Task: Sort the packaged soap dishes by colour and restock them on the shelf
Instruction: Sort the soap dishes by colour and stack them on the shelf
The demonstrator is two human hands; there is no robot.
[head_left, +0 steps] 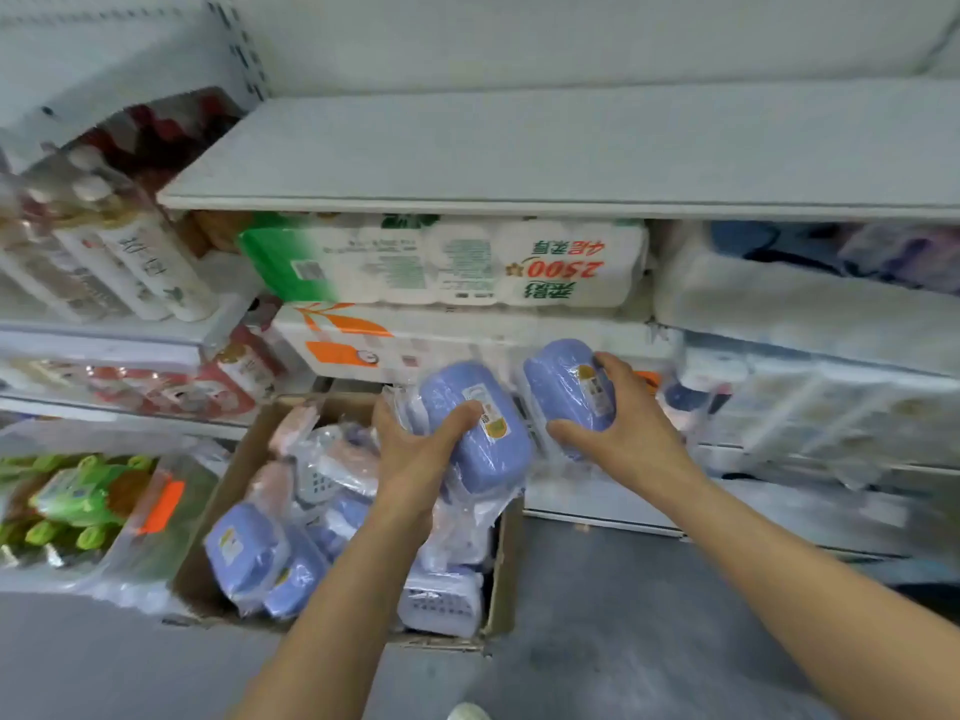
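Blue soap dish (pixel 480 428) in left hand (pixel 415 449) | blue dish (pixel 566 392) in right hand (pixel 623 423)

A grey floor (pixel 597 641) carries an open cardboard box (pixel 218 491) of wrapped soap dishes, while the white shelf (pixel 519 163) above is bare on top, and lower shelves hold tissue packs (pixel 441 267) and white bottles (pixel 130 267).

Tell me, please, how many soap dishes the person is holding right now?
2, both blue: one soap dish gripped by the left hand above the cardboard box, another in the right hand beside it. More stay in the box.
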